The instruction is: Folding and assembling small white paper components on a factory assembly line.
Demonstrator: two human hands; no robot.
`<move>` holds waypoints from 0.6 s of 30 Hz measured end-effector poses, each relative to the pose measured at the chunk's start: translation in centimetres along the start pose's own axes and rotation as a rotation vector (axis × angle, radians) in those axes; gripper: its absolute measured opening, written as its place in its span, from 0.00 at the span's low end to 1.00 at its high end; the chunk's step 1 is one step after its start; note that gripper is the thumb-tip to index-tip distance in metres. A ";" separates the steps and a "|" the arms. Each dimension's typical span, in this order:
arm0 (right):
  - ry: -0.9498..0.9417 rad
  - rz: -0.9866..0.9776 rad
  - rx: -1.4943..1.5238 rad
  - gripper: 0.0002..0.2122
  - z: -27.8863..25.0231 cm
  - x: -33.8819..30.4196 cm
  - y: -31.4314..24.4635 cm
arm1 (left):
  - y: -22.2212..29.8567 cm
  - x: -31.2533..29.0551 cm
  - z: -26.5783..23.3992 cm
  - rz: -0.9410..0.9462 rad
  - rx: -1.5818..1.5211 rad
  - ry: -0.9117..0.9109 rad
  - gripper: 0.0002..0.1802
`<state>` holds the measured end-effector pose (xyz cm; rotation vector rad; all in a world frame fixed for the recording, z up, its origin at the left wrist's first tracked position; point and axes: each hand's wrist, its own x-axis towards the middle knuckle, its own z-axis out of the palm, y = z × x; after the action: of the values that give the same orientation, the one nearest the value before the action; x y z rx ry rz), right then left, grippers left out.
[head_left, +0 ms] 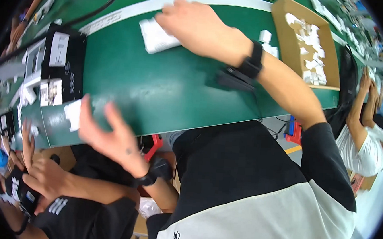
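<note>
My right hand (193, 27) reaches over the far part of the green table (127, 79), its curled fingers at the top edge of a flat white packet or stack (158, 38). Motion blur hides whether the fingers grip it or only touch it. My left hand (110, 138) is over the near edge with thumb and fingers apart, nothing in it. Closest to that hand is a white piece (73, 114) lying on the table. A black device (234, 79) with a cable sits below my right wrist.
A cardboard box (303, 49) of small white pieces stands at the far right, with a loose white piece (265, 36) beside it. A black machine (64, 62) is at the left. A co-worker's hand (47, 176) is at lower left. A white strip (141, 11) runs along the back.
</note>
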<state>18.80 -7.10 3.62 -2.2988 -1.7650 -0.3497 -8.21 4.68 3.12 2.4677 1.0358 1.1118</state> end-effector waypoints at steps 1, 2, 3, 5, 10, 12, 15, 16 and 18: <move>0.095 0.112 0.004 0.09 0.2 0.6 1.1 | -3.6 0.0 -0.5 0.068 0.130 0.072 0.26; 0.213 0.158 -0.087 0.09 0.2 0.5 2.9 | -5.0 -0.7 -0.8 -0.007 0.311 0.074 0.27; 0.267 0.244 -0.028 0.07 -0.9 0.0 3.9 | -7.6 -1.2 -0.8 -0.071 0.375 0.036 0.30; 0.322 0.346 0.084 0.07 -3.8 -2.3 5.3 | -10.8 -1.9 -1.0 -0.089 0.385 -0.009 0.26; 0.003 0.508 0.031 0.10 -6.6 -12.9 6.5 | -8.1 -1.9 -1.8 -0.067 0.401 -0.047 0.16; -0.075 0.501 -0.048 0.09 -7.2 -15.9 4.6 | -6.0 -1.8 0.2 0.069 0.314 -0.088 0.09; -0.146 0.566 -0.037 0.08 -6.3 -16.5 3.6 | -2.7 -1.8 1.9 0.143 0.177 -0.194 0.06; -0.146 0.553 -0.027 0.08 -6.2 -16.0 3.5 | -1.8 -1.9 2.0 0.188 0.136 -0.223 0.05; -0.122 0.545 0.107 0.06 -6.0 -14.9 3.5 | 0.7 -2.3 2.3 0.241 0.076 -0.290 0.06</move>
<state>18.11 -23.53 4.43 -2.6352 -1.0941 -0.0167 -7.23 2.70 0.66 2.7653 0.7245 0.7510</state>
